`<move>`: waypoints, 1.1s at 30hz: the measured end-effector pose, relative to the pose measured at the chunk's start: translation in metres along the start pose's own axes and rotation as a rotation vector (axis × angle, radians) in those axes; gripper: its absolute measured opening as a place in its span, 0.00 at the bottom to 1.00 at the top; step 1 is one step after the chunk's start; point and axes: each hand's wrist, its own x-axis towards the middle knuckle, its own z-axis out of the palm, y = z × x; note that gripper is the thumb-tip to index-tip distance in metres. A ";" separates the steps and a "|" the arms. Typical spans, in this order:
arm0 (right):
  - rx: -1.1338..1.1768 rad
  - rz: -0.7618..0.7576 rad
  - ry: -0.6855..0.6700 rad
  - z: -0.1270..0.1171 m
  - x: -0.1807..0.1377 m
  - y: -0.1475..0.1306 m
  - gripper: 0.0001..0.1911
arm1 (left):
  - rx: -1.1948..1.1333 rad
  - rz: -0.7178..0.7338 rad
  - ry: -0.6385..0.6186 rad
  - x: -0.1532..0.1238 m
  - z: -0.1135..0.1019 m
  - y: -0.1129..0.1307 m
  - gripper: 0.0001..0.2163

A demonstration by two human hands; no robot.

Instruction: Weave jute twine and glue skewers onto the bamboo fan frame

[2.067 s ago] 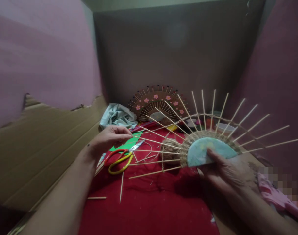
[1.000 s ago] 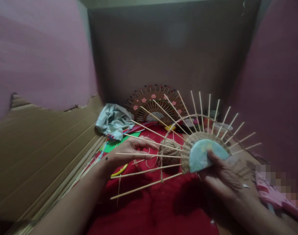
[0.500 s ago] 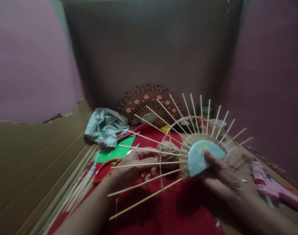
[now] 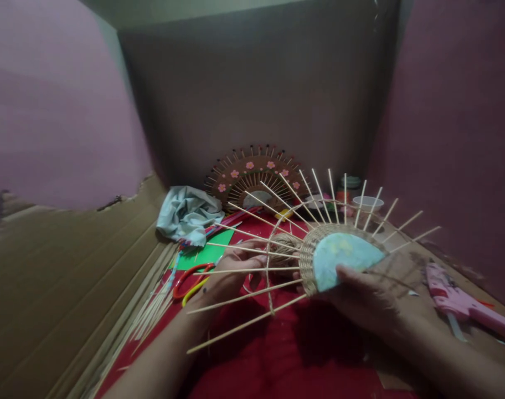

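Note:
My right hand grips a half-round fan frame: a pale blue-green half disc edged with woven jute, with several bamboo sticks fanning out from it. My left hand sits behind the frame's left sticks, fingers curled near the jute twine ball. A strand of twine loops across the lower sticks; whether the left fingers pinch it is hidden by the sticks.
Red-and-yellow scissors and green paper lie on the red cloth. A finished brown flowered fan leans at the back beside a pale crumpled cloth. Loose sticks lie left, a pink glue gun right. Cardboard walls enclose everything.
My left hand left the area by the scissors and came in behind the frame's left sticks beside the twine ball. The right hand tilted the frame slightly while holding it.

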 end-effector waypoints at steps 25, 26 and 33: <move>-0.082 -0.158 0.031 0.002 0.017 -0.013 0.15 | 0.102 -0.190 -0.198 -0.002 -0.075 0.010 0.08; -0.083 -0.154 0.027 0.004 0.019 -0.013 0.15 | 0.120 -0.178 -0.196 -0.001 -0.078 0.010 0.08; -0.216 -0.203 0.022 0.034 0.026 -0.017 0.13 | 0.448 -0.101 -0.025 0.004 -0.084 0.012 0.11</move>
